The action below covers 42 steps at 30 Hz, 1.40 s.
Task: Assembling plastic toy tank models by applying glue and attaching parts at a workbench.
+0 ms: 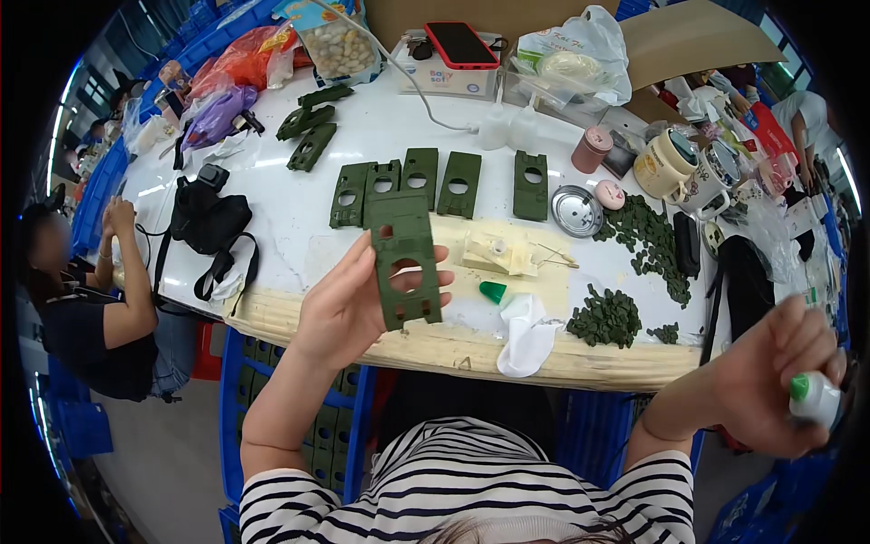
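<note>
Over the table's front edge, my left hand (pixel 337 308) is closed round a dark green plastic toy tank hull (pixel 406 234), tilted up, with a large round hole and small square ones. Out at the far right, my right hand (pixel 761 385) grips a small white glue bottle (pixel 817 402) with a green tip. Behind the held hull, several like hulls (pixel 460 172) lie in a row. A green cap (pixel 493 291) and a white cloth (pixel 527 337) lie nearest the hull on its right, in front of a cream-coloured block (pixel 494 250) with thin sticks beside it.
Piles of small green parts (pixel 604 317) lie on the right, near a round metal dish (pixel 576 211) and mugs (pixel 666 163). A black bag (pixel 208 213) is on the left; a co-worker (pixel 95 299) sits beyond it. Blue crates (pixel 237 399) with hulls stand below the table.
</note>
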Available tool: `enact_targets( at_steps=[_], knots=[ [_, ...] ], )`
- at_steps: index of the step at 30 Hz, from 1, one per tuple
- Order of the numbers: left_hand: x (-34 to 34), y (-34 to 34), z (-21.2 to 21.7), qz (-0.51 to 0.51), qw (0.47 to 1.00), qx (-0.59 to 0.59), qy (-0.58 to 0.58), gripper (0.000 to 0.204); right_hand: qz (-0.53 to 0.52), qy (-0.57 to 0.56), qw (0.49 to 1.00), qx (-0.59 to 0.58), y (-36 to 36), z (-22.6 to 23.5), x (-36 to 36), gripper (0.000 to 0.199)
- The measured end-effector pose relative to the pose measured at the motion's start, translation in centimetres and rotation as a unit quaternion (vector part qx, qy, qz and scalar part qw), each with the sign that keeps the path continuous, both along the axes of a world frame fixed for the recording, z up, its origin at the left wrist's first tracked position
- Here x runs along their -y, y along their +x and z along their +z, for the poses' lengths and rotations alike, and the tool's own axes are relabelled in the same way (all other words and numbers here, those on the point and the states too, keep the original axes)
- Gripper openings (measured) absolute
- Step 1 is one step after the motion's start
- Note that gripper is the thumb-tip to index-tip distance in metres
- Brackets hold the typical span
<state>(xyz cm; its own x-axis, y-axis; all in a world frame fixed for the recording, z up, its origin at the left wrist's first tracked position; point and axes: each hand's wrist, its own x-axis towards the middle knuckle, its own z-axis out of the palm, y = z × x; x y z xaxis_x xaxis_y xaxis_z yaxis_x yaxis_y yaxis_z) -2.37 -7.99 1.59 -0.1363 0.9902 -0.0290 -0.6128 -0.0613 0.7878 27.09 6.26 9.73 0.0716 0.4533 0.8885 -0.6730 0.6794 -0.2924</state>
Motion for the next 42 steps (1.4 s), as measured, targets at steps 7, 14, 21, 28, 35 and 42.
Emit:
enact_targets(
  at_steps=[7,14,21,28,35,42],
  knots=[
    [-7.0,0.6,2.6,-0.121,0.991,-0.031,0.039,0.043,-0.097,-0.116,0.964,0.217,-5.3,-2.1,-0.7,0.052],
    [-8.3,0.3,1.2,-0.142,0.989,-0.039,0.030,0.041,-0.046,-0.080,0.968,0.235,-7.0,-6.4,-4.0,0.047],
    [-7.4,0.1,-0.4,-0.157,0.983,-0.089,0.024,0.048,0.125,-0.285,0.922,0.229,-8.7,-8.1,-4.3,0.042],
    [-6.3,1.1,0.0,-0.256,0.961,-0.100,-0.022,0.041,0.123,-0.258,0.920,0.270,-8.1,-8.4,-4.5,0.047],
    [-6.4,1.1,-0.3,-0.273,0.952,-0.135,-0.018,0.045,-0.453,0.014,0.887,0.092,-3.4,-4.2,-4.7,0.054],
    [-6.7,1.7,-0.6,-0.305,0.945,-0.111,-0.048,0.040,-0.069,-0.007,0.969,0.239,-7.8,-7.5,-2.6,0.029]
  ],
)
